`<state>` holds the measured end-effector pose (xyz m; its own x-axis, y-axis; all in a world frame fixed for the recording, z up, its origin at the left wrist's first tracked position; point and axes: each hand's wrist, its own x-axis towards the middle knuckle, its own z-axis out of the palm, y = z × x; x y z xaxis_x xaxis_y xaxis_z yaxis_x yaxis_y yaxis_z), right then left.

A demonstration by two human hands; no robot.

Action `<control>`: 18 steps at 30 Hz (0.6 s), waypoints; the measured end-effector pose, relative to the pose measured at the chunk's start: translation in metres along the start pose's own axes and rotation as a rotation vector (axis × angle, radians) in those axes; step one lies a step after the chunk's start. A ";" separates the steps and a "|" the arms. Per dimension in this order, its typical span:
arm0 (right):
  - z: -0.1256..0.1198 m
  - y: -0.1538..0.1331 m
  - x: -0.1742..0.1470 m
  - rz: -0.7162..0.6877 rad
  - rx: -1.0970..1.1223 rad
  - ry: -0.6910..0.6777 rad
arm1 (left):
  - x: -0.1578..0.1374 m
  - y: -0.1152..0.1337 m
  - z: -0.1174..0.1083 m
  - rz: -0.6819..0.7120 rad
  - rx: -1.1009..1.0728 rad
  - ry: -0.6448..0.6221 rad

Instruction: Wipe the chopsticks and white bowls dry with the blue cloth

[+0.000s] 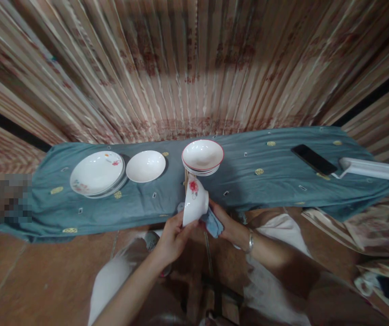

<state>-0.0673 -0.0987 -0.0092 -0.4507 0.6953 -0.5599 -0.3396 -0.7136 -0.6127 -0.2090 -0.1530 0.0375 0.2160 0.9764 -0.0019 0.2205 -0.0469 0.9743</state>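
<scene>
A white bowl with a red flower is tipped on its side in front of me, at the table's near edge. My left hand grips its rim from the left and below. On the other side, my right hand has a blue cloth pressed against the bowl's base. Some of the right fingers are hidden behind the bowl and cloth. Just beyond the bowl stands a stack of red-rimmed bowls.
The narrow table has a blue-green cloth. To the left are a stack of white plates and a shallow white bowl. A black phone and a white holder lie at the right. Curtains hang behind.
</scene>
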 end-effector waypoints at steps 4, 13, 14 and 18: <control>0.001 0.005 -0.003 0.163 0.126 -0.058 | 0.002 -0.003 -0.001 0.008 0.031 0.010; -0.006 0.006 -0.004 0.212 0.181 -0.067 | 0.003 -0.012 -0.004 0.044 0.151 0.050; -0.006 0.004 -0.006 0.211 0.181 -0.053 | 0.003 -0.012 -0.004 0.049 0.158 0.051; -0.003 -0.004 -0.014 0.198 0.134 -0.011 | 0.004 -0.013 -0.005 0.068 0.172 0.035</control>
<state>-0.0569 -0.1050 -0.0003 -0.5278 0.5405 -0.6552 -0.3500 -0.8412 -0.4121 -0.2159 -0.1475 0.0255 0.2035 0.9763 0.0729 0.3666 -0.1451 0.9190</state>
